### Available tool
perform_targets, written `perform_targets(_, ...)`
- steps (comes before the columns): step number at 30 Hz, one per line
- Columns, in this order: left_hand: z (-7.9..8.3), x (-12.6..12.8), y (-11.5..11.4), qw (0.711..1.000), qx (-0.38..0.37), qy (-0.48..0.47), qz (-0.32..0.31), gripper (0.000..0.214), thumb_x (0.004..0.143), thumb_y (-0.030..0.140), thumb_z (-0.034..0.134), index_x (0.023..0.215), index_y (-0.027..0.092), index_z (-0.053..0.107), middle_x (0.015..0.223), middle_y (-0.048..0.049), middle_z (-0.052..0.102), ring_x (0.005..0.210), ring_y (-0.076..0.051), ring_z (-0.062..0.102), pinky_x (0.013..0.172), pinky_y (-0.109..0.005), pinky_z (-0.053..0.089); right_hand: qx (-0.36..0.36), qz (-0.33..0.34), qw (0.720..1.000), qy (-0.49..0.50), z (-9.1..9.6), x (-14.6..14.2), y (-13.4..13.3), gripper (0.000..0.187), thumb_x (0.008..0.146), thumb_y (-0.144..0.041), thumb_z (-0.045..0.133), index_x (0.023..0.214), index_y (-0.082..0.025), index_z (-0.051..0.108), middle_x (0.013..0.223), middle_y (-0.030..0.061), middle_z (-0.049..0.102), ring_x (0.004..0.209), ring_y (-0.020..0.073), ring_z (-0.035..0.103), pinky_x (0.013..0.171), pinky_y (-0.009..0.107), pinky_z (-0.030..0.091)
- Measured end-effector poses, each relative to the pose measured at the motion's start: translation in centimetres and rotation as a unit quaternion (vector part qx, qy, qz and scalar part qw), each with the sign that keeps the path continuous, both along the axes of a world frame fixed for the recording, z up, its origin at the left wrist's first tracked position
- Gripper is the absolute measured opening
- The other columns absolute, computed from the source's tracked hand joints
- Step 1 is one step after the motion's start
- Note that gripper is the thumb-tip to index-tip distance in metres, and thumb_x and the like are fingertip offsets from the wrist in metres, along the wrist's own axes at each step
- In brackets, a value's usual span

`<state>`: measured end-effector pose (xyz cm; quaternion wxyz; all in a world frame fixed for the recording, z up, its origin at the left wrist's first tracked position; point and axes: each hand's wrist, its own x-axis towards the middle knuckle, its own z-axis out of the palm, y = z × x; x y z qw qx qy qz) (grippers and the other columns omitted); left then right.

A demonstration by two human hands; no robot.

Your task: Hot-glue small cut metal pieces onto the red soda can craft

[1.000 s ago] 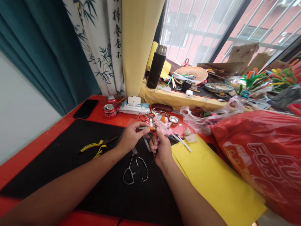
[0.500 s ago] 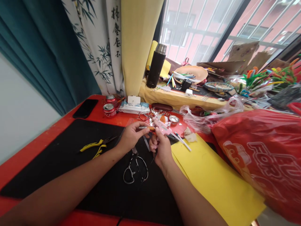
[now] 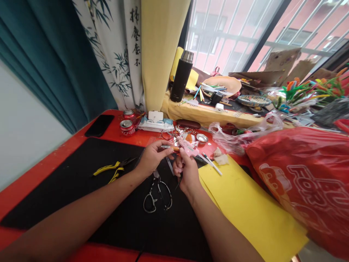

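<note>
My left hand (image 3: 151,158) pinches a thin stick-like piece (image 3: 169,147) with an orange tip, held level above the black mat (image 3: 81,189). My right hand (image 3: 188,174) is closed round a small pink glue gun (image 3: 188,148), whose nozzle touches the stick's tip. A white glue stick (image 3: 211,164) juts out of the gun's back over the yellow sheet (image 3: 251,211). Black scissors (image 3: 157,192) lie on the mat just below both hands.
Yellow-handled pliers (image 3: 111,170) lie left on the mat. Two red cans (image 3: 127,127), a phone (image 3: 99,125) and a wipes pack (image 3: 156,123) sit at the back. A big red plastic bag (image 3: 305,182) fills the right. A black flask (image 3: 181,77) stands on the cluttered sill.
</note>
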<state>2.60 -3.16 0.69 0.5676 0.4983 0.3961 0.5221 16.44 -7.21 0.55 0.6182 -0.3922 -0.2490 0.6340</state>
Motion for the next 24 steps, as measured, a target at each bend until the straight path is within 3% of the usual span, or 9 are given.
perform_targets(10,0.19,0.02,-0.04,0.997,-0.032,-0.071,-0.017,0.043,0.07,0.043,0.102,0.098,0.017,0.081,0.09,-0.0063,0.086,0.064,-0.019,0.078,0.069,-0.032,0.064,0.01,0.021,1.0,-0.02,-0.07,0.13,-0.12,0.066,0.082,-0.06,0.089,0.049,-0.023,0.045,0.043,-0.0084,0.036,0.037,0.0076,0.036,0.036,0.021,0.022)
perform_targets(24,0.44,0.11,-0.08,0.99,-0.073,-0.117,-0.038,0.041,0.068,0.038,0.105,0.096,0.017,0.083,0.09,-0.0048,0.085,0.066,-0.015,0.076,0.069,-0.028,0.066,0.0,0.01,1.0,-0.018,-0.02,-0.02,-0.13,0.064,0.076,-0.057,0.094,0.051,-0.023,0.046,0.044,-0.0093,0.037,0.036,0.007,0.036,0.035,0.02,0.022)
